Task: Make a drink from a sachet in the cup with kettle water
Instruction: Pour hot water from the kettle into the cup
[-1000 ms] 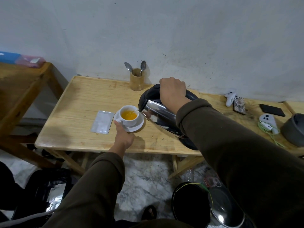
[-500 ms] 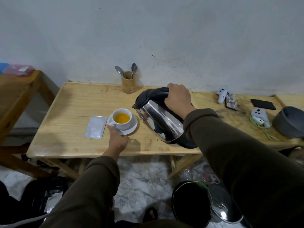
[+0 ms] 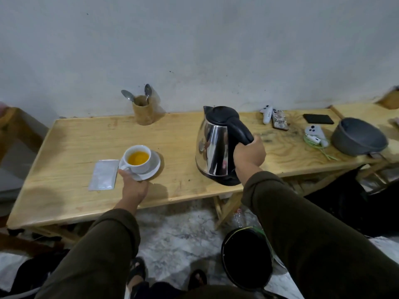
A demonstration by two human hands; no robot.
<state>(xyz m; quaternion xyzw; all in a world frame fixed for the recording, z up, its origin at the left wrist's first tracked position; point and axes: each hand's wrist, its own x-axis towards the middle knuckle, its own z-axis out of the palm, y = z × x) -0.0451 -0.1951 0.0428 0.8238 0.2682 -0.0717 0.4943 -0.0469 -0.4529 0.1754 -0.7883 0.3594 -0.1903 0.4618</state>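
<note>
A white cup [image 3: 141, 164] holding orange liquid sits on a white saucer [image 3: 154, 169] on the wooden table [image 3: 71, 147]. My left hand [image 3: 133, 186] grips the near edge of the saucer. A flat silver sachet [image 3: 103, 174] lies just left of the saucer. The steel kettle [image 3: 213, 147] with a black lid and handle stands upright on the table to the right of the cup. My right hand [image 3: 249, 156] is closed around the kettle's black handle.
A wooden holder [image 3: 143, 112] with two spoons stands at the back by the wall. Two white controllers, a patterned phone case [image 3: 279, 121], a black phone [image 3: 318, 118] and a grey pot [image 3: 358, 137] crowd the table's right end. A black pan [image 3: 247, 258] lies on the marble floor.
The kettle went from tilted over the cup to upright on the table, further right. My left hand stayed on the saucer. The cup now holds more orange liquid.
</note>
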